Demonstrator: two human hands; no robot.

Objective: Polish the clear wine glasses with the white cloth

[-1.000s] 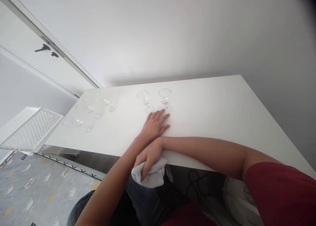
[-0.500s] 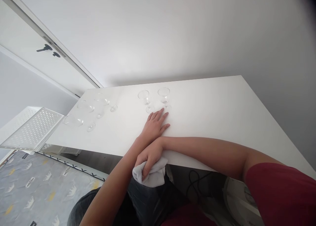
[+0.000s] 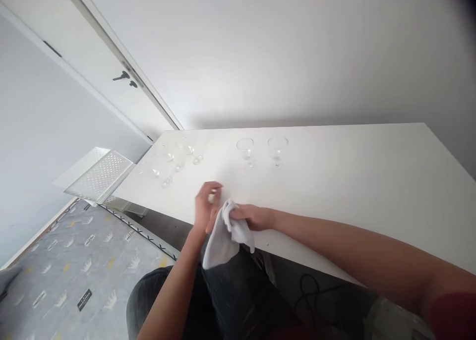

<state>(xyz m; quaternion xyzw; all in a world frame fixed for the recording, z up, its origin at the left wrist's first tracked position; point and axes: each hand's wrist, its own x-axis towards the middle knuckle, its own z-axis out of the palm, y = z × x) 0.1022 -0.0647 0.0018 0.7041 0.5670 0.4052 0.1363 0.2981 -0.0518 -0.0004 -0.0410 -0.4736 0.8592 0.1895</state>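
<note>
A white cloth (image 3: 220,246) hangs in loose folds from my right hand (image 3: 253,217), whose fingers are pinched round its upper part. My left hand (image 3: 207,206) is just to the left of the cloth, over the table's front edge; its fingers are curved and apart, slightly blurred, with nothing seen in them. Beyond the hands, two clear stemmed glasses stand upright on the white table, a left one (image 3: 245,145) and a right one (image 3: 277,145). Further left is a group of clear stemmed glasses (image 3: 167,182), faint against the white top.
The white table (image 3: 342,181) runs along a grey wall. At its left end is a white perforated rack (image 3: 100,174). A patterned mattress (image 3: 89,270) lies below on the left. A dark cable (image 3: 308,293) hangs under the table. A door handle (image 3: 122,76) shows at upper left.
My left hand has drawn back from the foot of the right upright glass. My right hand has brought the cloth up from below my left forearm. The view has turned left.
</note>
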